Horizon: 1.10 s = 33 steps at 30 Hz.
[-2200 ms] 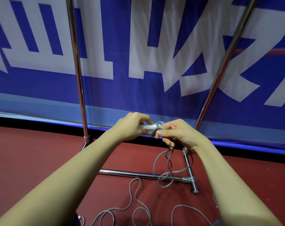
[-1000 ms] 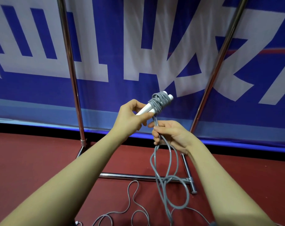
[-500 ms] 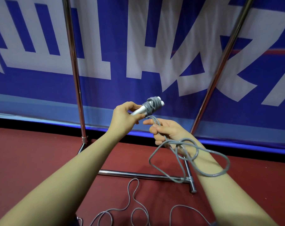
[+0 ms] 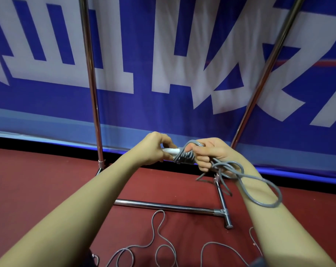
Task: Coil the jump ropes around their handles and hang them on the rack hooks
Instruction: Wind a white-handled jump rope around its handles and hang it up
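Observation:
My left hand grips the white handles of a jump rope, held roughly level in front of me. Several turns of grey rope are wound round the handles' right end. My right hand holds that grey rope, curled over the wound part. The loose rest of the rope loops over my right wrist and forearm. The chrome rack stands just beyond my hands; its hooks are out of view.
Another grey rope lies in loose curls on the red floor near my feet. The rack's base bar and right foot rest on the floor. A blue and white banner covers the wall behind.
The handles came down from a raised tilt to roughly level. My right hand moved up onto the wound rope, and the hanging loops rode up over my right wrist.

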Each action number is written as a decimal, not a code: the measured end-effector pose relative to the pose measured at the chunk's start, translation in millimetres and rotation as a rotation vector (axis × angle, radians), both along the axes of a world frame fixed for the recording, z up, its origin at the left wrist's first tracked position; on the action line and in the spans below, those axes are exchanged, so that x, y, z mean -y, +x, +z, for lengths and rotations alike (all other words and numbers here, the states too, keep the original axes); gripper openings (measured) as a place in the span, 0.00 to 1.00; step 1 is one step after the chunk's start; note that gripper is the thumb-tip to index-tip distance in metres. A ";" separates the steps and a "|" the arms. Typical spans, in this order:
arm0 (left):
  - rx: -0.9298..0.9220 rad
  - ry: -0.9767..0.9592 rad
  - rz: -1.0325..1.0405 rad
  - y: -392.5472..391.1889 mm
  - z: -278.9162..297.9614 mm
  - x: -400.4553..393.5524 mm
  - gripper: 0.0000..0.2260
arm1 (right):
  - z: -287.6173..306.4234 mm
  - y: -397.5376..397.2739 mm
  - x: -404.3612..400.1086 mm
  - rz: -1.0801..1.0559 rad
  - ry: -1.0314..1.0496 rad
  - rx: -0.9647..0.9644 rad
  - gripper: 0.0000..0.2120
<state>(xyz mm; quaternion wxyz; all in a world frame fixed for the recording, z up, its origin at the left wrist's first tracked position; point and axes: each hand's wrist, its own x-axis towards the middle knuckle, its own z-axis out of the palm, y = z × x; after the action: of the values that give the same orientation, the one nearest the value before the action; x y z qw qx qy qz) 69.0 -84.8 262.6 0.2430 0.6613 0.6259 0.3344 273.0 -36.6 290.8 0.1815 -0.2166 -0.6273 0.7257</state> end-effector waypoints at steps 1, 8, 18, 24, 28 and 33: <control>-0.001 -0.018 -0.013 -0.2 0.8 0.7 0.11 | -0.6 2.7 -1.5 0.011 -0.018 -0.032 0.14; 0.064 -0.150 -0.145 -0.9 10.6 8.8 0.09 | -1.5 9.6 -6.9 -0.117 0.062 0.014 0.12; 0.460 -0.168 -0.390 5.5 19.5 14.0 0.09 | -7.5 9.8 -15.1 -0.358 0.217 0.090 0.13; 0.991 0.055 -0.202 26.7 21.8 4.9 0.06 | -14.8 -4.1 -14.6 -0.376 0.144 0.034 0.14; 0.977 0.096 -0.020 32.6 27.4 -0.6 0.04 | -17.9 -13.6 -12.0 -0.306 0.169 0.074 0.13; 0.800 0.162 0.208 28.5 26.4 -3.0 0.07 | -17.2 -16.8 -6.4 -0.250 0.133 0.036 0.06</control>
<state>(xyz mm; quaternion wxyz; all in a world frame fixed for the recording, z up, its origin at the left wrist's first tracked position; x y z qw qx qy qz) 97.5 -81.8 289.0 0.3790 0.4295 0.5174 0.6358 256.2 -30.2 273.6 0.2734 -0.2935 -0.6453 0.6502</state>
